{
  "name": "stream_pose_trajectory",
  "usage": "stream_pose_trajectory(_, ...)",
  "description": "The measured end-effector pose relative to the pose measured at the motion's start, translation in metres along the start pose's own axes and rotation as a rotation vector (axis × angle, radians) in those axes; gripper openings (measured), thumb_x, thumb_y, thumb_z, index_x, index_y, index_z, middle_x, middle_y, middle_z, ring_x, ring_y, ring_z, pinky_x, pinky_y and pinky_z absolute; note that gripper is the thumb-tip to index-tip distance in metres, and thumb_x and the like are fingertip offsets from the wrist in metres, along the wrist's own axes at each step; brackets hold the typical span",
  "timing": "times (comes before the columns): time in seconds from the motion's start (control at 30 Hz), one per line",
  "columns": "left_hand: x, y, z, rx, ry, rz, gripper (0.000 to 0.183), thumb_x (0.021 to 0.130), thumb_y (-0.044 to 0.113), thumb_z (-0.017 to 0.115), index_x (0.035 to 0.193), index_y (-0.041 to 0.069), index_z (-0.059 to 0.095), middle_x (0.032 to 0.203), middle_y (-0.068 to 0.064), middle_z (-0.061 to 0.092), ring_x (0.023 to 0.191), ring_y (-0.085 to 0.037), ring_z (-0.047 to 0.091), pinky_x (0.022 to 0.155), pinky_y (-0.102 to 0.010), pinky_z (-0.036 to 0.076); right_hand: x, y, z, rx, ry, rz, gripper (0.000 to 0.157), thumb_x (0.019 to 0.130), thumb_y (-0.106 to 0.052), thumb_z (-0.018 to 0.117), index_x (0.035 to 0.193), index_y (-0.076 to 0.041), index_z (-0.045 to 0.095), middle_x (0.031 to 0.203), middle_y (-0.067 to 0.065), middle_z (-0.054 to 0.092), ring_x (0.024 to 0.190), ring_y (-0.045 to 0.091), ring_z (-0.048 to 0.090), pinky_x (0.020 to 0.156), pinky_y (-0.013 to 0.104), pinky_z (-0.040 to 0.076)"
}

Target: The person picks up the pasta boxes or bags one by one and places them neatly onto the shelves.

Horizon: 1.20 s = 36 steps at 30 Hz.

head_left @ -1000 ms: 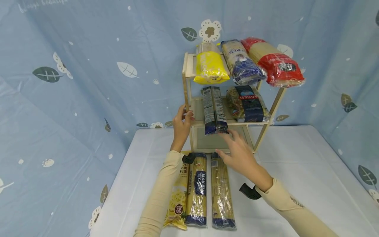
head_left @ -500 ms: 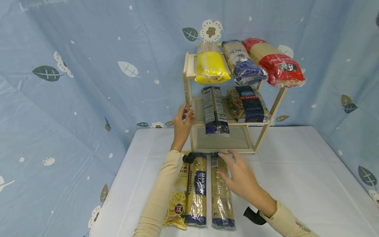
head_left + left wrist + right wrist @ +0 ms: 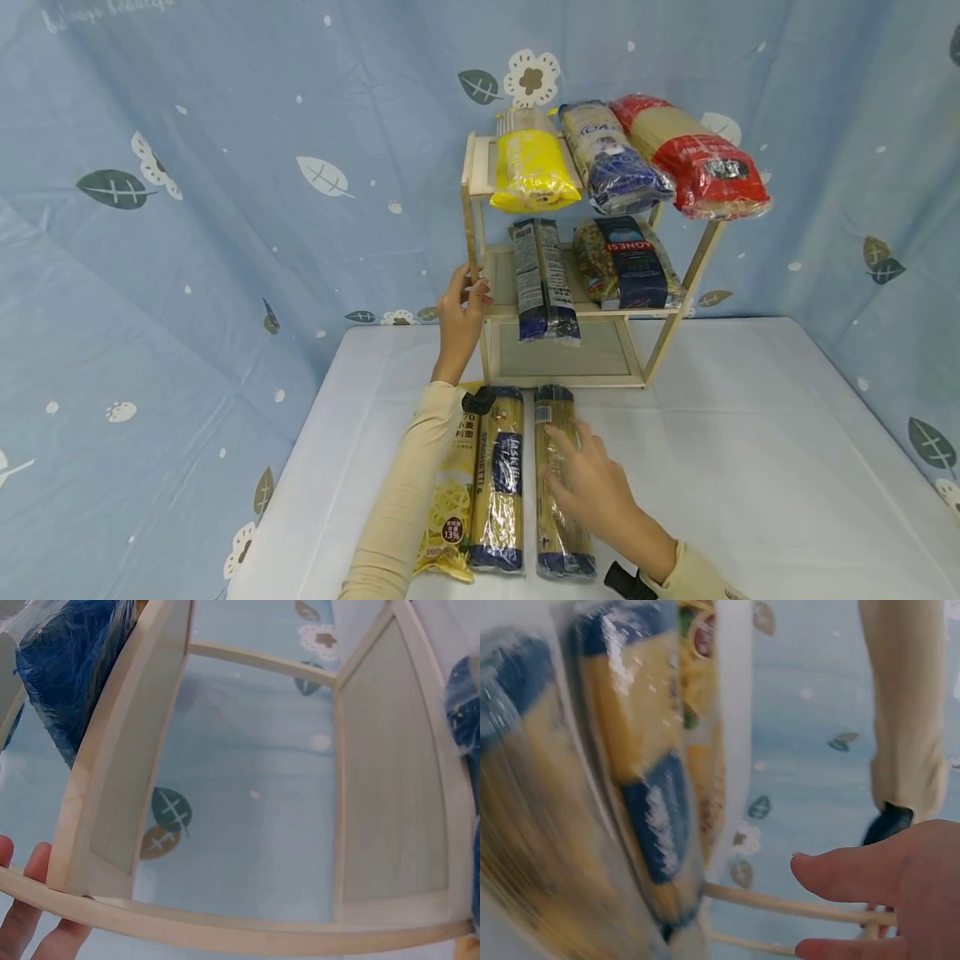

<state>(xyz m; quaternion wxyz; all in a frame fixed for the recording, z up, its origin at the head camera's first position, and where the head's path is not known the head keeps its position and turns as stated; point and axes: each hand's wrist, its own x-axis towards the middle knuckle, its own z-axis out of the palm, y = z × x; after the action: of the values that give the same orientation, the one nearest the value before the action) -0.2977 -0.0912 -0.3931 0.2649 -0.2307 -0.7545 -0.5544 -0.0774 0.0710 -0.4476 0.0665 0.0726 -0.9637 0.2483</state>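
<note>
My left hand [image 3: 459,322] grips the left upright [image 3: 470,229] of a small wooden shelf, fingers curled round it near the middle tier. In the left wrist view its fingertips [image 3: 37,862] show at the wooden bar. Over the rightmost spaghetti pack [image 3: 557,537], which lies on the table, hovers my right hand [image 3: 596,492], thumb and fingers spread. Close to that pack lies a Lasicilia-style blue-labelled spaghetti pack [image 3: 497,517], and beside it a yellow pasta bag [image 3: 447,533]. The right wrist view shows the thumb [image 3: 847,877] apart from the packs.
On the top tier lie a yellow noodle bag [image 3: 536,171], a blue-ended bag [image 3: 618,167] and a red bag [image 3: 712,171]. The middle tier holds a dark-backed pack [image 3: 546,283], jutting over its front edge, and an Agnesi pasta bag [image 3: 630,262]. A blue curtain [image 3: 225,208] hangs behind.
My right hand has left the dark-backed pack on the middle tier and come down toward me, over the rightmost spaghetti pack. The left hand stays on the upright.
</note>
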Motion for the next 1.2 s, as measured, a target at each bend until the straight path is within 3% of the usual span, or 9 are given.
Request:
stream_pose_trajectory(0.17,0.0,0.001,0.0,-0.022,0.012,0.018,0.038,0.1,0.023,0.05,0.134,0.004,0.05,0.098,-0.018,0.065,0.073,-0.022,0.066,0.067,-0.034,0.055,-0.008,0.002,0.023,-0.021,-0.051,0.008,0.066,0.08,-0.036,0.076,0.135,-0.012,0.048,0.137,0.03,0.037,0.107,0.045,0.052,0.041,0.025,0.04)
stream_pose_trajectory(0.43,0.002,0.004,0.002,-0.042,0.02,0.033,0.033,0.099,0.013,0.051,0.13,0.0,0.052,0.096,-0.023,0.063,0.072,-0.03,0.065,0.065,-0.042,0.055,-0.021,0.004,0.059,-0.048,-0.202,0.021,0.092,0.069,-0.048,0.081,0.14,-0.005,0.042,0.142,0.034,0.026,0.115,0.058,0.04,0.046,0.04,0.048)
stream_pose_trajectory(0.6,0.0,0.024,-0.003,-0.056,0.03,0.043,0.029,0.099,0.005,0.05,0.125,-0.006,0.054,0.092,-0.03,0.062,0.071,-0.038,0.064,0.064,-0.047,0.055,-0.026,0.01,0.073,-0.09,-0.154,0.015,0.09,0.068,-0.05,0.081,0.139,-0.007,0.046,0.143,0.034,0.024,0.118,0.059,0.035,0.046,0.04,0.05)
stream_pose_trajectory(0.7,0.0,0.038,-0.005,-0.044,0.026,0.046,0.028,0.097,0.0,0.051,0.123,-0.008,0.054,0.092,-0.029,0.062,0.071,-0.039,0.064,0.064,-0.047,0.055,-0.028,0.014,0.079,-0.12,-0.095,0.027,0.085,0.067,-0.046,0.083,0.135,-0.008,0.049,0.141,0.033,0.025,0.111,0.057,0.041,0.041,0.036,0.049)
stream_pose_trajectory(0.9,-0.001,0.041,-0.005,-0.048,0.03,0.045,0.027,0.097,-0.001,0.05,0.123,-0.008,0.054,0.09,-0.027,0.062,0.07,-0.04,0.063,0.063,-0.047,0.055,-0.029,0.019,0.083,-0.141,-0.051,0.027,0.08,0.067,-0.032,0.084,0.135,-0.008,0.049,0.141,0.034,0.027,0.088,0.048,0.054,0.037,0.029,0.043)
stream_pose_trajectory(1.2,-0.001,0.039,-0.005,-0.053,0.037,0.056,0.027,0.096,0.0,0.052,0.123,-0.008,0.054,0.091,-0.028,0.063,0.07,-0.041,0.064,0.063,-0.048,0.055,-0.033,0.022,0.078,-0.106,-0.059,0.041,0.079,0.064,-0.004,0.071,0.138,-0.01,0.047,0.144,0.032,0.025,0.082,0.035,0.051,0.034,0.021,0.031)
